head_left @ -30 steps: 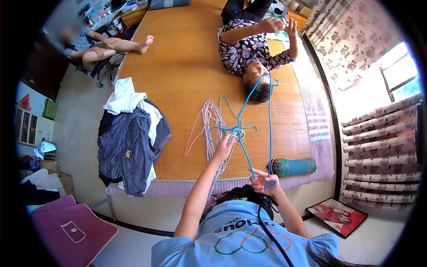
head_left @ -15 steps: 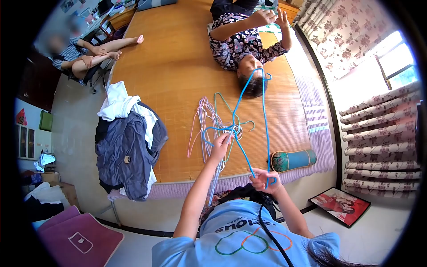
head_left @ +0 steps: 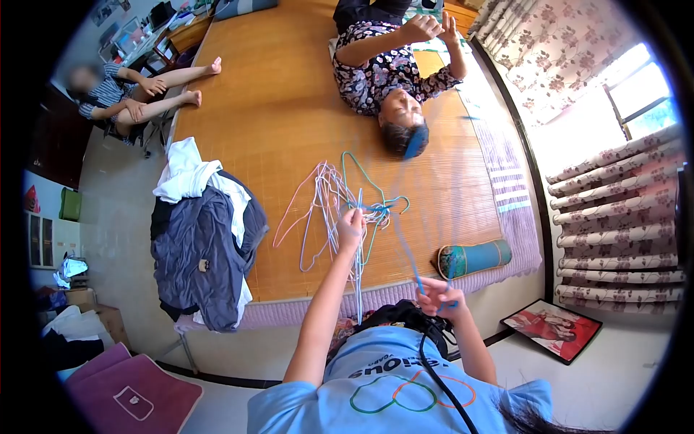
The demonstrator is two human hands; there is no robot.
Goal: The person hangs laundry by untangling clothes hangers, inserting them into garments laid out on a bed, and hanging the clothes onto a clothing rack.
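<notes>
Hanger bunch (head_left: 334, 192): lay on the bed (head_left: 275, 108), eleven o'clock from you.
Left hand (head_left: 350, 230): your fingers pinched wire at the bunch.
Right hand (head_left: 442, 296): your fingers grasped a blurred blue hanger (head_left: 420, 285).
Clothes pile (head_left: 202, 239): sat at your ten o'clock.

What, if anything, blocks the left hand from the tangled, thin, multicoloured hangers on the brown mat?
Nothing visible does: the left hand touches the tangled, thin, multicoloured hangers. The white-and-dark garment heap lies to the left.
</notes>
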